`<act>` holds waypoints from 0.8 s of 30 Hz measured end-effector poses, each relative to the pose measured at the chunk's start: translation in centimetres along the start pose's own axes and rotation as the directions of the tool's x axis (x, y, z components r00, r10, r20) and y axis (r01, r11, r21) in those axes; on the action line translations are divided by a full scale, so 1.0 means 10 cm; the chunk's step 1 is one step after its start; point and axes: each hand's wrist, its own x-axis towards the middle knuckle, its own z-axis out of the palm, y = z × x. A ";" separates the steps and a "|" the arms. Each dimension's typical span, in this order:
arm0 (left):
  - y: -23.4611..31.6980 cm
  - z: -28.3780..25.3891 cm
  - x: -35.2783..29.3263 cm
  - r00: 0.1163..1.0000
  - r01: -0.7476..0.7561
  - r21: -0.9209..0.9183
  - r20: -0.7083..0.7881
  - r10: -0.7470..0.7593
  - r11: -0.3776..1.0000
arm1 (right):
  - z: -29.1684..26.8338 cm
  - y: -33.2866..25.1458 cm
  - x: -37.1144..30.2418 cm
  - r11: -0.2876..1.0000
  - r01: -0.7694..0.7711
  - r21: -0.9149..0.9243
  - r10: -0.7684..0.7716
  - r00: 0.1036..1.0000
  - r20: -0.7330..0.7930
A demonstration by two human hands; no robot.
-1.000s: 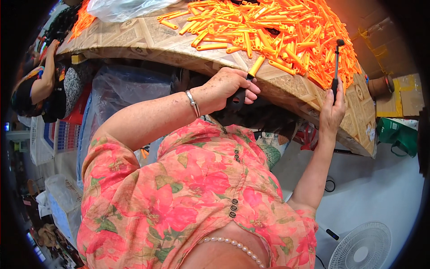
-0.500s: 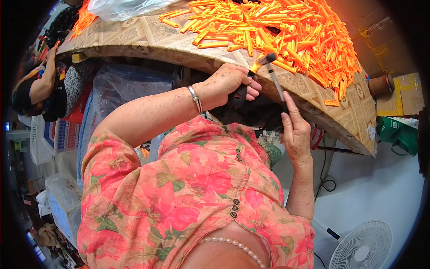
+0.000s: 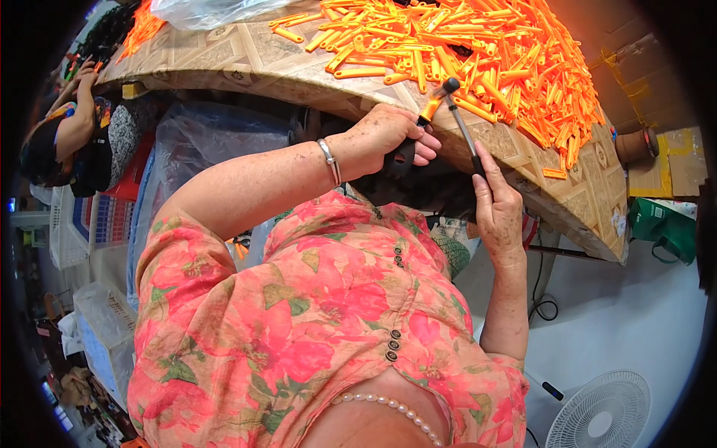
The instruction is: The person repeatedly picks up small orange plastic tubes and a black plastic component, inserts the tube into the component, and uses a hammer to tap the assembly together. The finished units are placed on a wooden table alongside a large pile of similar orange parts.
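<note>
Currently holds orange-and-black piece in left grip, fingers closed around black lower part. Points orange end up and outward, past thumb, just off front edge of wood-patterned surface. Clamps right grip on black handle end of small hammer, shaft tilted up-left. Has black hammer head right by orange end; can't tell if touching, bit blurred there. Shows big heap of loose orange handles on surface, beyond both hands, plus clear plastic bag to the left. Wears silver bracelet on left wrist, also floral blouse and pearl necklace. Includes at right: brown spool-like thing, taped cardboard, green bag; low right, white fan. Far left, catches co-worker's arm by same surface, near second orange heap, with plastic baskets lower down.
</note>
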 end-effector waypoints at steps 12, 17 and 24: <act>0.00 0.00 0.01 1.000 0.008 -0.006 0.005 -0.008 1.000 | -0.03 -0.07 -0.08 0.995 0.081 0.058 -0.080 0.996 -0.032; 0.01 0.05 -0.02 1.000 -0.011 0.006 -0.025 0.011 1.000 | 0.00 -0.11 -0.34 0.994 -0.021 0.112 0.020 1.000 0.003; 0.03 0.08 -0.01 0.999 0.006 0.010 -0.045 -0.005 1.000 | 0.05 -0.13 -0.30 0.996 -0.019 0.089 0.018 1.000 0.008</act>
